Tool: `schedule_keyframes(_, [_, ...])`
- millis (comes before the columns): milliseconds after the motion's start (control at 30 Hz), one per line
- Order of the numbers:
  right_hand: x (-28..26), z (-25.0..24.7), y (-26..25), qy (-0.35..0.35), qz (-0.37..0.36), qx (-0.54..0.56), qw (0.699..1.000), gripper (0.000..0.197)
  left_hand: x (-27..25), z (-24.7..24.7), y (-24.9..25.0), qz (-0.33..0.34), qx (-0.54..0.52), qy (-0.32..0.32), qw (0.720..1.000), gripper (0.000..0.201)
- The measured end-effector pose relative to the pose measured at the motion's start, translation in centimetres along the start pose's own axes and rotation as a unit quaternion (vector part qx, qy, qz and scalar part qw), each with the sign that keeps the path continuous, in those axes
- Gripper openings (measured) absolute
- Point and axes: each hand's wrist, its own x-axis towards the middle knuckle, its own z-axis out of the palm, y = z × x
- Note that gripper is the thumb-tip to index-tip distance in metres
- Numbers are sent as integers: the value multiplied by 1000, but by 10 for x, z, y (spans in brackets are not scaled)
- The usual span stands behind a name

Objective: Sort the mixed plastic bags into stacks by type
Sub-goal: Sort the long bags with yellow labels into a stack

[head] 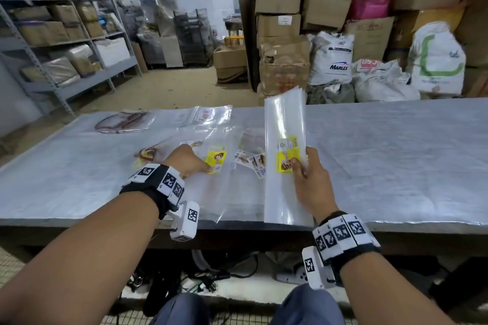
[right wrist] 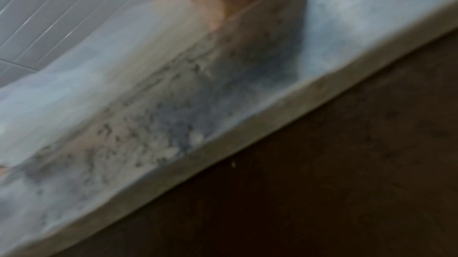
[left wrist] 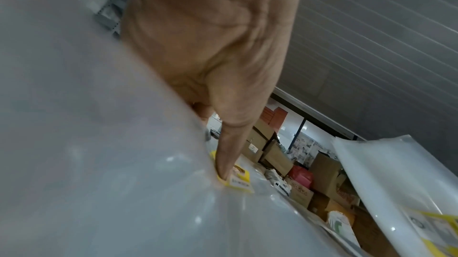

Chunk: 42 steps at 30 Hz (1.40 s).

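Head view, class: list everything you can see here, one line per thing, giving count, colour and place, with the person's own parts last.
held bags: one bunch, clear with yellow label, upright above the table's near edge.
yellow-label bag: one, clear, flat on the table under the left fingertips.
other printed bags: several, clear, spread across the table's left half.
table: one, grey, across the middle.
cardboard boxes: many, brown, stacked behind.
sacks: several, white, on the floor behind right.
shelving: one unit, grey, far left.
left hand: fingers on the flat bag's label.
right hand: grip round the held bags.
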Motion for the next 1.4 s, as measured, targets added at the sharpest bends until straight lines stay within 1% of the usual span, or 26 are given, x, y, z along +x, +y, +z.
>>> schedule_keyframes(67, [0,0,0,-1,-3,-7,1000,32,5,1,-2,-4,-17,-3,1000,40])
schedule_keyframes(167, [0,1,1,-2,0,-13,1000,34,5,4,-4,27,-24,-3,999,46])
schedule_keyframes(233, [-1,2,0,-4,2,-16,1000,35,2,5,-4,56,-55,24,997,48])
schedule_keyframes(267, [-1,2,-1,-5,0,-18,1000,35,5,6,-7,67,-65,40,995,45])
schedule_keyframes(333, [-2,1,-3,-8,-3,-21,1000,34,10,8,-14,88,-104,55,989,28])
schedule_keyframes(367, [-2,1,-3,-9,-2,-22,1000,35,10,7,-16,101,-135,60,984,24])
schedule_keyframes(433, [-2,0,-4,-11,0,-25,1000,35,7,5,-20,122,-181,62,974,28])
schedule_keyframes(500, [-2,0,-5,-13,0,-26,1000,35,3,3,-20,142,-200,54,968,32])
schedule_keyframes(567, [-3,1,-4,-12,1,-23,1000,34,0,0,-22,148,-212,38,965,37])
schedule_keyframes(600, [-3,1,-4,-12,2,-22,1000,34,1,-2,-22,150,-202,32,967,39])
schedule_keyframes(667, [-3,1,-3,-12,2,-23,1000,33,1,-4,-24,155,-132,25,979,44])
schedule_keyframes(700, [-3,1,-4,-13,2,-24,1000,33,0,-5,-25,152,-82,21,985,50])
schedule_keyframes(733, [-2,1,-4,-14,3,-24,1000,33,1,-6,-26,140,-37,17,989,61])
schedule_keyframes(800, [-2,1,-4,-16,4,-24,1000,34,2,-6,-27,122,8,10,992,76])
schedule_keyframes(833, [-2,1,-4,-17,5,-25,1000,34,3,-5,-28,122,17,8,992,77])
schedule_keyframes(1067, [-2,2,-4,-20,5,-32,999,34,12,-5,-24,79,58,-5,995,73])
schedule_keyframes(1133, [-2,2,-3,-19,1,-32,999,32,14,-6,-23,82,58,-1,995,63])
schedule_keyframes(1267, [-2,2,-4,-19,-1,-33,999,32,12,-7,-22,135,79,34,987,31])
schedule_keyframes(1333, [-3,1,-5,-20,1,-32,999,32,8,-8,-21,145,89,60,984,15])
schedule_keyframes(1367, [-3,1,-5,-21,1,-33,999,32,7,-7,-21,153,86,66,982,11])
schedule_keyframes(1400, [-3,1,-5,-20,0,-34,999,31,4,-6,-21,157,79,68,982,13])
